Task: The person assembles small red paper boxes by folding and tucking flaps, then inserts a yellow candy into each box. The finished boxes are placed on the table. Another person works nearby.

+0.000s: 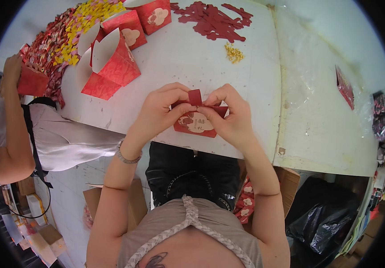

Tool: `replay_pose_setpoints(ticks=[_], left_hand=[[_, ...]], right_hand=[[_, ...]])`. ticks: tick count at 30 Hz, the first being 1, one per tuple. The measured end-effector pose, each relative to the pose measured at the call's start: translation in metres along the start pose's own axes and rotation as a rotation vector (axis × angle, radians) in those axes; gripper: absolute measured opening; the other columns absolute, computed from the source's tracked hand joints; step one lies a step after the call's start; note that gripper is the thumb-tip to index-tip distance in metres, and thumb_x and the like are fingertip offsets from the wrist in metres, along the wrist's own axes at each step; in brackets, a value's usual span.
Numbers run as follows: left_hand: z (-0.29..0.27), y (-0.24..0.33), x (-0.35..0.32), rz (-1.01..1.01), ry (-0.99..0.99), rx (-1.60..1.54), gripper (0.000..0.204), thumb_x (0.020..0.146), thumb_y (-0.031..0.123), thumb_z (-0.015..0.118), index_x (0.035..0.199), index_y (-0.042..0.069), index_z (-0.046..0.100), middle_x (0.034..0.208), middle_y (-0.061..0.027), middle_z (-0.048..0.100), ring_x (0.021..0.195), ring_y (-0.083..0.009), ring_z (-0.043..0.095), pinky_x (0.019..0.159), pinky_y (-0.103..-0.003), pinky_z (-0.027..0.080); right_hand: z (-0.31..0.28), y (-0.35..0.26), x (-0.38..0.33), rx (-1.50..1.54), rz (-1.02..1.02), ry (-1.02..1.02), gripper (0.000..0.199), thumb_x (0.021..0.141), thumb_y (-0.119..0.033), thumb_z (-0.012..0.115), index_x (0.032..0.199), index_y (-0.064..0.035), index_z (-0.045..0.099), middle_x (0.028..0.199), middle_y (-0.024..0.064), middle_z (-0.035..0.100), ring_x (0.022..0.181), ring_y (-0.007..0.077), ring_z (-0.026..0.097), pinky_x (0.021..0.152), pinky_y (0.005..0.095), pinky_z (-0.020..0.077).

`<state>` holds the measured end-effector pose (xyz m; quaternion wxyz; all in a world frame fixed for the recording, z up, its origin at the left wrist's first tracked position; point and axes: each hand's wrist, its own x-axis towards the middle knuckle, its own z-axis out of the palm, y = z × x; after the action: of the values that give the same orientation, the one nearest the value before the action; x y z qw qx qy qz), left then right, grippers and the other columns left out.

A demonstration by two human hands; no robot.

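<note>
Our fingers [188, 99] are pinched together from both sides on a small red paper tab [195, 96] that stands up from the top edge of a flat red paper box [196, 121]. The left hand [161, 109] and the right hand [230, 117] meet over it, thumbs and forefingers pressed on the paper; the box, with a pale heart-shaped picture on its front, rests at the near edge of the white table [192, 62].

We seem to be midway through folding the top flap. The next move probably calls for a firm crease, with the box held steady.

Further out on the table lie opened red boxes [112, 62], a heap of red cut-out pieces [212, 20], a small pile of gold bits [234, 53] and a spread of yellow and red paper flowers [67, 31]. At the left, another person [45, 134] holds a red box. Cardboard cartons and a black plastic bag [322, 223] sit on the floor below.
</note>
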<state>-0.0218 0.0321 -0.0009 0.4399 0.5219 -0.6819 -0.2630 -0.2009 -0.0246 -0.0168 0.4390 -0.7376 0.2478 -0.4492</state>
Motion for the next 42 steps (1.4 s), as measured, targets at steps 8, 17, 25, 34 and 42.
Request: replay_pose_setpoints(ticks=[8,17,25,34,42], left_hand=[[0.010,0.007,-0.013,0.115,0.112,0.152,0.016,0.073,0.001,0.065,0.088,0.002,0.059,0.090,-0.0074,0.061,0.073,-0.0240,0.061,0.062,-0.030,0.049],[-0.034,0.010,-0.007,0.257,0.381,0.600,0.036,0.069,0.021,0.074,0.099,0.007,0.061,0.109,-0.0065,0.058,0.103,-0.0284,0.053,0.090,-0.042,0.039],[-0.060,-0.001,0.002,0.113,0.328,1.213,0.012,0.072,0.012,0.065,0.082,0.012,0.058,0.078,0.0014,0.059,0.097,-0.0196,0.055,0.102,-0.059,0.023],[0.016,0.023,-0.012,0.259,0.083,0.145,0.051,0.073,0.010,0.068,0.119,0.010,0.045,0.129,-0.0108,0.039,0.125,-0.0330,0.037,0.104,-0.047,0.032],[0.072,-0.028,-0.028,-0.062,0.144,-0.722,0.067,0.080,0.038,0.068,0.121,0.007,0.025,0.131,-0.0096,0.032,0.120,-0.0186,0.035,0.103,-0.034,0.030]], right_hand=[[0.020,-0.001,-0.019,-0.010,0.072,0.189,0.023,0.069,0.007,0.069,0.076,-0.0064,0.053,0.076,0.0032,0.053,0.070,0.0142,0.053,0.061,0.0250,0.0461],[-0.061,-0.036,-0.027,-0.074,0.262,-0.176,0.015,0.070,0.002,0.070,0.075,-0.0008,0.056,0.069,0.0018,0.052,0.066,0.0100,0.048,0.061,0.0242,0.0412],[-0.148,-0.089,-0.034,-0.500,0.239,-0.671,0.033,0.077,-0.016,0.070,0.106,-0.0039,0.063,0.098,0.0111,0.066,0.089,0.0265,0.060,0.082,0.0350,0.0459],[-0.058,0.046,-0.048,0.295,0.244,-0.199,0.055,0.056,-0.012,0.087,0.088,-0.0119,0.041,0.137,0.0169,0.039,0.127,0.0248,0.038,0.103,0.0395,0.0313],[-0.013,0.048,-0.044,0.557,0.131,0.259,0.050,0.065,-0.011,0.082,0.091,-0.0101,0.039,0.134,0.0142,0.036,0.124,0.0236,0.038,0.101,0.0390,0.0324]])
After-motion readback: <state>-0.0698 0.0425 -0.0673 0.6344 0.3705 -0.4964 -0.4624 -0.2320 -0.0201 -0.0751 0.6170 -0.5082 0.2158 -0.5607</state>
